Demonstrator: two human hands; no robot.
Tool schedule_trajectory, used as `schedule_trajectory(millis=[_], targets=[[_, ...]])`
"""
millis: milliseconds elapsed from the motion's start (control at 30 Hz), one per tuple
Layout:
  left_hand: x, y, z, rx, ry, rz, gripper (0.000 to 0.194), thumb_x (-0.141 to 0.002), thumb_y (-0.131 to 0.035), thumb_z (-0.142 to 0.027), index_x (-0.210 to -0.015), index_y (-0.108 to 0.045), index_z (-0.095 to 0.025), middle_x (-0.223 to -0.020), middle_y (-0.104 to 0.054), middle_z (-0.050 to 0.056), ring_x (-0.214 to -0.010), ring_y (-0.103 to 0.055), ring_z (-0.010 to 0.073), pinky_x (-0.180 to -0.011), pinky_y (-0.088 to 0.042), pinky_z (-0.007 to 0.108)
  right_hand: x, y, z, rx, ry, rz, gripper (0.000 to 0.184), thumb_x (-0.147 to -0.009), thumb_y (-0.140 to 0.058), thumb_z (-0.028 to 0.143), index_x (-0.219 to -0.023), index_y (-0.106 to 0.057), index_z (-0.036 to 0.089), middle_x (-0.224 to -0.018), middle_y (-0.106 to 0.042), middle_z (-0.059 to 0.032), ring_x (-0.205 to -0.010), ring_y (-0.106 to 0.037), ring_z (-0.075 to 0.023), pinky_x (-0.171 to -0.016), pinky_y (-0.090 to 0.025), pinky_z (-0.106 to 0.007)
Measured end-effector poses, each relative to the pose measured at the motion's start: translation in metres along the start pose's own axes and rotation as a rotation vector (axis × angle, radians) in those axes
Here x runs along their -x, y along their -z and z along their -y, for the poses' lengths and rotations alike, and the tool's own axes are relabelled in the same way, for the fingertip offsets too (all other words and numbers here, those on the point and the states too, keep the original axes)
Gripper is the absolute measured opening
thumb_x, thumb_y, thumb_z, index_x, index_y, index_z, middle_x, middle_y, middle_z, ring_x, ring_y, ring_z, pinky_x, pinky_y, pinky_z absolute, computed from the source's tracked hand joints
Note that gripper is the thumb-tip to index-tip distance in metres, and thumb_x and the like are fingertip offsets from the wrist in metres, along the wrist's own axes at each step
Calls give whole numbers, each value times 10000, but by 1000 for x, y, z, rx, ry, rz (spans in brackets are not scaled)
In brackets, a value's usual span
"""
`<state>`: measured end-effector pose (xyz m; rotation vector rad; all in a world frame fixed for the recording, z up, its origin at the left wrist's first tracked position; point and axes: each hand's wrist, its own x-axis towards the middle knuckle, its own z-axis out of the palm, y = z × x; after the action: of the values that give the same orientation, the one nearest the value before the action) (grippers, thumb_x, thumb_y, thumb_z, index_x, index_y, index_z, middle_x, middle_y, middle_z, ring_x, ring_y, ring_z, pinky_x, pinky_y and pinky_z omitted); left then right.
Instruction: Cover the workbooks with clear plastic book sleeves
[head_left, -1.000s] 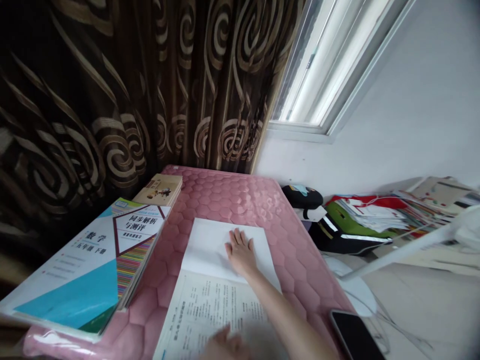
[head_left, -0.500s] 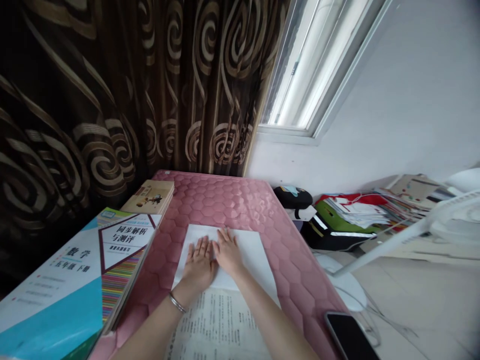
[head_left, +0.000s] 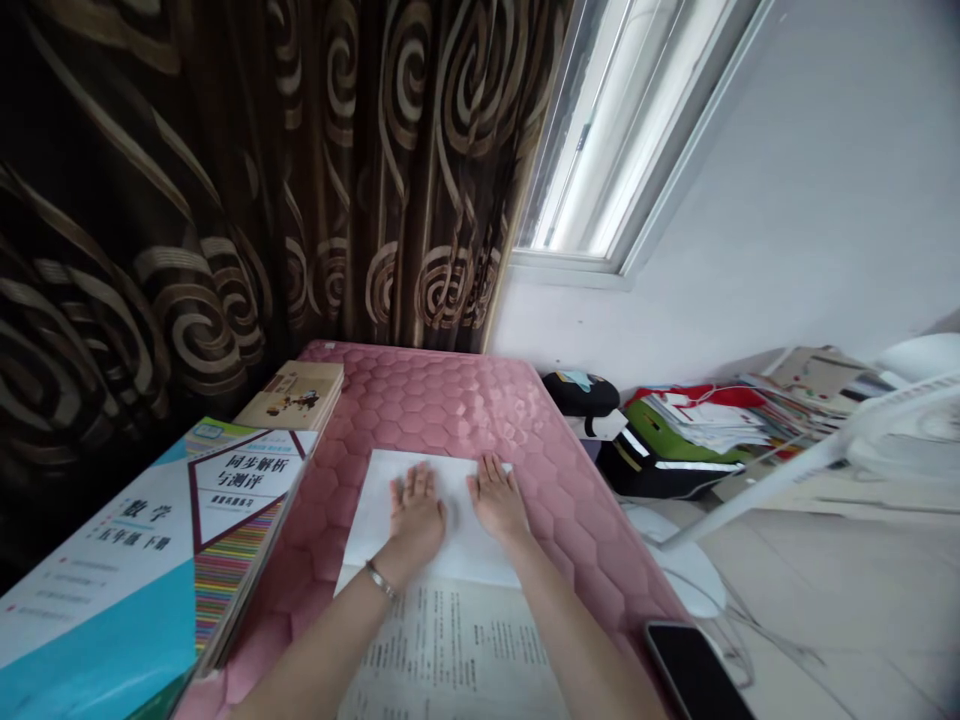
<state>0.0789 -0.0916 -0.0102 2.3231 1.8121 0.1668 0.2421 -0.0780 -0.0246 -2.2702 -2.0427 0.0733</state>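
A sheet of paper point(head_left: 457, 555) lies in front of me, its far part blank white and its near part printed with text; a crease line runs between them. My left hand point(head_left: 417, 518) rests flat on the blank part, fingers apart, with a silver bracelet at the wrist. On the right side of the blank part, my right hand point(head_left: 498, 500) lies palm down with fingers stretched out. Between the two hands a strip of white paper shows. Both forearms cover parts of the printed section.
The paper lies on a pink padded surface point(head_left: 585, 560). To the left are a stack of workbooks point(head_left: 150, 560) and smaller tan books point(head_left: 296, 395). A phone point(head_left: 697, 670) sits at the right edge. Beyond stand a white fan point(head_left: 780, 485), bags and papers point(head_left: 697, 425).
My hands have moved apart: the right slid toward the paper's right edge, and the left shifted slightly right. The whole view has shifted a little.
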Motion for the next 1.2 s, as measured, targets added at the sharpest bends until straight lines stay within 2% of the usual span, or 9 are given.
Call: schedule_trajectory(millis=[100, 200, 467, 600, 700, 833, 933, 1000, 1200], targets=[[-21, 0, -21, 73, -180, 30, 592, -943, -202, -303, -1517, -264, -167, -1589, -243, 36, -1481, -153, 190, -1208, -44, 492, -1, -5, 2, -4, 16, -24, 607, -1003, -190, 379, -1499, -277, 39, -1577, -231, -145, -1478, -146, -222, -1182, -107, -411], [-34, -3, -21, 68, -170, 28, 598, -939, -207, -307, -1517, -260, -160, -1588, -243, 50, -1478, -172, 194, -1204, -42, 514, -1, -6, 2, -7, 13, -25, 611, -1001, -179, 382, -1501, -275, 44, -1578, -231, -135, -1477, -150, -215, -1182, -110, -407], [-26, 12, 67, -62, 41, -108, 575, -941, -222, -292, -1509, -278, -223, -1569, -296, 23, -1463, -222, 244, -1176, -85, 603, 0, 1, 1, -4, -17, 31, 617, -999, -164, 389, -1502, -272, 48, -1593, -179, -117, -1482, -125, -201, -1185, -101, -398], [-23, 14, 81, -63, 55, -122, 570, -940, -243, -297, -1505, -288, -237, -1561, -318, 24, -1456, -238, 260, -1165, -105, 627, 1, 7, 8, -3, -53, 45, 610, -999, -165, 369, -1502, -258, 35, -1592, -182, -121, -1484, -106, -223, -1184, -99, -441], [-23, 13, 78, -61, 51, -142, 570, -938, -253, -298, -1503, -296, -232, -1561, -317, 30, -1452, -248, 263, -1165, -106, 626, 2, 10, 36, -19, -64, 8, 620, -1002, -167, 373, -1490, -269, 4, -1585, -179, -158, -1484, -92, -274, -1172, -103, -500], [-22, 14, 77, -73, 35, -151, 572, -937, -261, -295, -1497, -313, -193, -1556, -322, 60, -1450, -254, 267, -1163, -121, 623, 2, 6, 95, -135, 165, 0, 655, -1006, -151, 453, -1499, -275, 40, -1573, -234, -149, -1480, -131, -253, -1179, -117, -452], [-21, 14, 79, -74, 33, -148, 575, -930, -278, -285, -1497, -314, -198, -1552, -330, 64, -1449, -259, 265, -1163, -129, 621, 2, 1, 111, -168, 226, -1, 656, -1005, -156, 469, -1496, -293, 56, -1554, -286, -154, -1471, -174, -240, -1182, -100, -466], [-21, 14, 79, -61, 39, -156, 574, -930, -277, -288, -1497, -315, -210, -1549, -336, 54, -1448, -264, 259, -1167, -132, 612, 2, 1, 98, -140, 186, -3, 649, -1006, -163, 452, -1493, -288, 41, -1558, -264, -166, -1469, -184, -241, -1179, -110, -474], [-21, 12, 78, -52, 51, -186, 563, -940, -257, -302, -1493, -330, -230, -1542, -353, 41, -1448, -263, 242, -1185, -106, 571, 7, 9, 8, 1, -87, 57, 658, -1005, -127, 437, -1504, -225, 19, -1578, -207, -150, -1473, -167, -221, -1174, -126, -484]])
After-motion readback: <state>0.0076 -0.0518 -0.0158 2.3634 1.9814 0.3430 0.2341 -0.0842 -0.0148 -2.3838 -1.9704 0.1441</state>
